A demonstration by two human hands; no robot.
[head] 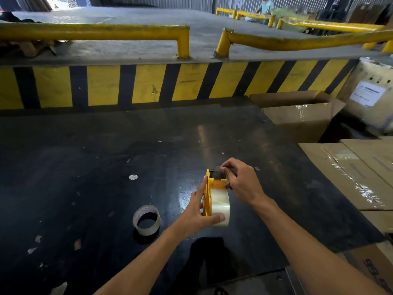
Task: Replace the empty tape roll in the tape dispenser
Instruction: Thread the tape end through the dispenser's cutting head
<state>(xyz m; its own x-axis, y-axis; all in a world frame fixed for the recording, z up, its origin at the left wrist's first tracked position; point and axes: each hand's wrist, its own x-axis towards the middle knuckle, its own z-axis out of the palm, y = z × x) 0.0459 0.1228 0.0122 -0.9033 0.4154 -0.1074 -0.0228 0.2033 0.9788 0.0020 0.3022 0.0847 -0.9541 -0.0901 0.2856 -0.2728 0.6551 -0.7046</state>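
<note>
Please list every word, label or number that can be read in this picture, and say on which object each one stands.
No text can be read with certainty.
White label on the wrapped pallet load: printed lines, too blurred.
Cardboard box at lower right: dark characters, cut off and unclear.
Empty tape roll core: faint print, too small.
Tape dispenser: no legible marking.

A single wide-angle view looks from the person's head, forward and steeply down onto a dark, glossy black tabletop (106, 145), close enough that both bare forearms rise from the bottom edge. The fingers (228, 167) sit just below and right of the picture's centre. Beyond the fingertips the view reaches a yellow-and-black striped wall (148, 84), with straight lines bowed toward the picture's edges.
</note>
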